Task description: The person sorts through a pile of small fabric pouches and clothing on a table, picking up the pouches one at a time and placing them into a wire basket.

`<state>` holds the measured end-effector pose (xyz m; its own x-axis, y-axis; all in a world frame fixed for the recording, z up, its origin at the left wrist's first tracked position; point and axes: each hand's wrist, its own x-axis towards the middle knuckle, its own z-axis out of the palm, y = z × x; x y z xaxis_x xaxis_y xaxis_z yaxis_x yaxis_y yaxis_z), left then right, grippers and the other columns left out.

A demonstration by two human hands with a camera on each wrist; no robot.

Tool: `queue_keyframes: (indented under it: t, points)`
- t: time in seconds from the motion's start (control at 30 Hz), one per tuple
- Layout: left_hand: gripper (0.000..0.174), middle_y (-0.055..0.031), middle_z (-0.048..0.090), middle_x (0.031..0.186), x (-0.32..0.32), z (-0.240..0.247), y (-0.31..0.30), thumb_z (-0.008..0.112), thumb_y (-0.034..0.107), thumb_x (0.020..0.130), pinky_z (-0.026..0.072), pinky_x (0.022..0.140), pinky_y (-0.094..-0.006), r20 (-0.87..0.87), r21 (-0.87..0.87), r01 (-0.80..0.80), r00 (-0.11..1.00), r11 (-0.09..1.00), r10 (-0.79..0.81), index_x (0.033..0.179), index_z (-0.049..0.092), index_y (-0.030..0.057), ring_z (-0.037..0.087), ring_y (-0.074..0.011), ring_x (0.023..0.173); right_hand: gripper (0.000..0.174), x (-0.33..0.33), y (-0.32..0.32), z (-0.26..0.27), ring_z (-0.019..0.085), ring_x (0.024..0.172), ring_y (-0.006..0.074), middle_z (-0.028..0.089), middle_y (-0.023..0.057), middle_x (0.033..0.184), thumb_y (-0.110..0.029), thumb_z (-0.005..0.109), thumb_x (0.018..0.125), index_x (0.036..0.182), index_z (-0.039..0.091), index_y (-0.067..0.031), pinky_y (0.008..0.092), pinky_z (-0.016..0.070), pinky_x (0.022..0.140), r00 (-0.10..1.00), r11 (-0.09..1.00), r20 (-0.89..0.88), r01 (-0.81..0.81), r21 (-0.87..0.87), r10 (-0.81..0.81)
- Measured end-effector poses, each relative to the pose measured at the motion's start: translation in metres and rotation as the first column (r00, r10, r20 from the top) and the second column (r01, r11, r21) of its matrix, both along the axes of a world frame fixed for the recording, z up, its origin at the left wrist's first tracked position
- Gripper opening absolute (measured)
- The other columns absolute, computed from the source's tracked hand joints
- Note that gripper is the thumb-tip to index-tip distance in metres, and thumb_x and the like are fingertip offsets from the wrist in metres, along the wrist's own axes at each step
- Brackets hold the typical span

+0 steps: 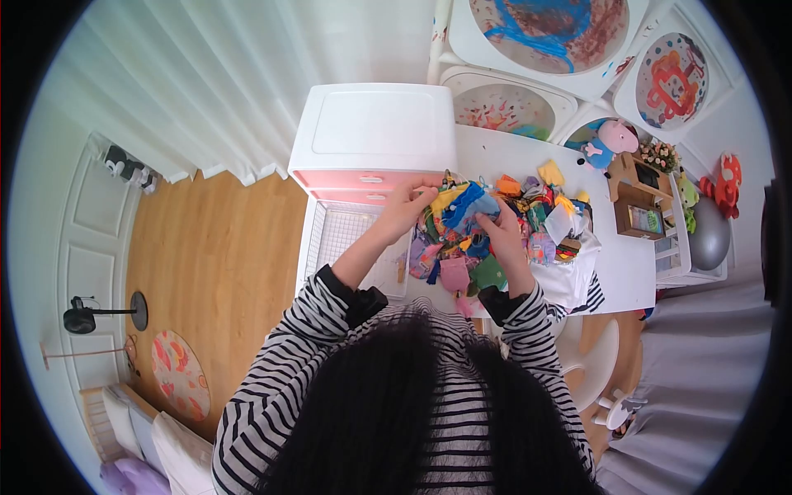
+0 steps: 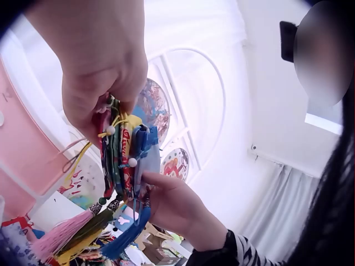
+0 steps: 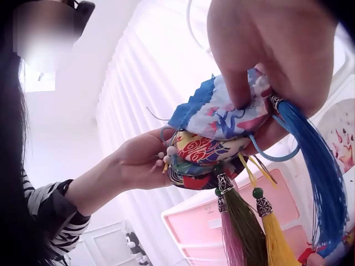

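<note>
My left hand (image 1: 403, 213) grips a stack of small fabric sachets with drawstrings, beads and tassels. The sachets in the stack include a yellow-and-red patterned sachet (image 3: 202, 148). My right hand (image 1: 506, 238) pinches a light blue printed sachet (image 3: 224, 111) with a blue ruffled top, lying against the others. From it hangs a long blue tassel (image 3: 319, 172). Pink, olive and yellow tassels dangle beneath the stack, the pink tassel (image 2: 65, 233) at the left in the left wrist view. Below both hands spreads a pile of colourful sachets, among them a pink sachet (image 1: 454, 274) and a green sachet (image 1: 488, 272).
A white drawer unit (image 1: 375, 124) with pink drawers stands behind my left hand. Beside it is a white wire basket (image 1: 334, 239). The white table (image 1: 615, 272) holds white cloth (image 1: 569, 276) right of the pile, with a plush pig (image 1: 609, 142) and a wooden box (image 1: 639, 216) farther back.
</note>
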<state>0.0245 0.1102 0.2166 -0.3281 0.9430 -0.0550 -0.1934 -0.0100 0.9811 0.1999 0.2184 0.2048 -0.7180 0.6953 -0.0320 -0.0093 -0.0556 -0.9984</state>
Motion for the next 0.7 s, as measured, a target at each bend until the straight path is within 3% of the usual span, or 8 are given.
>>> queue_keyframes:
  t: [0.17,0.27,0.33,0.43,0.53,0.57,0.63,0.7]
  points:
    - [0.018,-0.0025,0.057,0.066,0.0,-0.004,-0.005,0.048,0.014,0.085,0.0364,0.042,-0.0186,-0.069,-0.054,-0.048,0.997,0.997,0.045,0.096,0.053,0.0014,0.048,-0.0045,0.051,0.022,0.007,0.002,-0.006,0.053,0.073,0.0064,0.056,0.0026,0.085,-0.004,0.053,0.08,0.101,0.048,0.0003,0.0195,0.0458,0.06,0.999,0.999,0.051,0.003,0.052,-0.005]
    - [0.012,-0.0013,0.056,0.066,-0.008,-0.008,-0.009,0.046,0.013,0.086,0.0374,0.041,-0.0178,-0.073,-0.046,-0.119,0.991,0.992,0.115,0.094,0.051,0.0047,0.047,-0.0046,0.049,0.023,0.015,0.009,-0.007,0.055,0.074,0.0074,0.057,0.0032,0.087,-0.005,0.053,0.08,0.103,0.049,0.0001,0.0199,0.0465,0.058,0.987,0.985,0.038,0.15,0.083,-0.153]
    - [0.013,-0.0016,0.056,0.067,-0.014,-0.014,-0.01,0.045,0.011,0.086,0.0377,0.042,-0.0178,-0.061,-0.043,-0.158,0.986,0.986,0.156,0.096,0.049,0.0049,0.047,-0.0047,0.049,0.027,0.023,0.017,-0.005,0.057,0.075,0.0093,0.058,0.0037,0.091,-0.005,0.053,0.08,0.106,0.049,-0.0003,0.0206,0.047,0.055,0.958,0.958,-0.033,0.285,-0.032,-0.286]
    - [0.017,-0.0021,0.056,0.069,-0.02,-0.019,-0.012,0.042,0.007,0.085,0.0379,0.042,-0.0178,-0.011,-0.046,-0.204,0.979,0.978,0.204,0.101,0.046,0.0052,0.047,-0.0048,0.049,0.029,0.029,0.024,0.006,0.057,0.076,0.0101,0.058,0.0043,0.092,-0.004,0.053,0.08,0.109,0.048,-0.0006,0.0209,0.047,0.058,0.949,0.95,-0.085,0.295,-0.098,-0.303]
    - [0.024,-0.0024,0.056,0.071,-0.017,-0.016,-0.011,0.039,0.003,0.084,0.038,0.043,-0.0178,0.072,-0.047,-0.217,0.973,0.975,0.22,0.107,0.043,0.0055,0.047,-0.0048,0.049,0.03,0.024,0.02,0.022,0.057,0.077,0.0099,0.058,0.0041,0.093,-0.003,0.053,0.08,0.11,0.047,-0.0003,0.0214,0.0466,0.063,0.952,0.952,-0.17,0.218,-0.214,-0.256]
    - [0.027,-0.0026,0.056,0.071,-0.014,-0.015,-0.009,0.038,0.003,0.083,0.0381,0.043,-0.0178,0.119,-0.042,-0.225,0.966,0.974,0.228,0.11,0.042,0.0057,0.047,-0.0049,0.05,0.03,0.021,0.019,0.021,0.057,0.077,0.0099,0.058,0.0041,0.093,-0.003,0.053,0.08,0.11,0.047,-0.0003,0.0214,0.0466,0.063,0.951,0.952,-0.169,0.22,-0.215,-0.258]
    - [0.029,-0.0028,0.057,0.072,-0.012,-0.015,-0.007,0.037,0.003,0.083,0.038,0.044,-0.0177,0.124,-0.046,-0.203,0.97,0.978,0.207,0.112,0.041,0.0057,0.048,-0.005,0.051,0.03,0.011,0.015,0.02,0.057,0.078,0.0093,0.059,0.004,0.093,-0.003,0.052,0.081,0.11,0.047,0.0,0.0213,0.0456,0.065,0.955,0.974,-0.276,0.048,-0.22,-0.109]
    - [0.031,-0.0029,0.057,0.072,-0.009,-0.013,-0.005,0.037,0.003,0.083,0.0379,0.045,-0.0176,0.128,-0.05,-0.185,0.973,0.981,0.19,0.113,0.041,0.0058,0.048,-0.005,0.052,0.026,0.003,0.011,0.019,0.056,0.075,0.0079,0.059,0.0028,0.09,-0.006,0.052,0.082,0.107,0.048,-0.0035,0.0209,0.0442,0.062,0.957,0.978,-0.272,0.044,-0.203,-0.099]
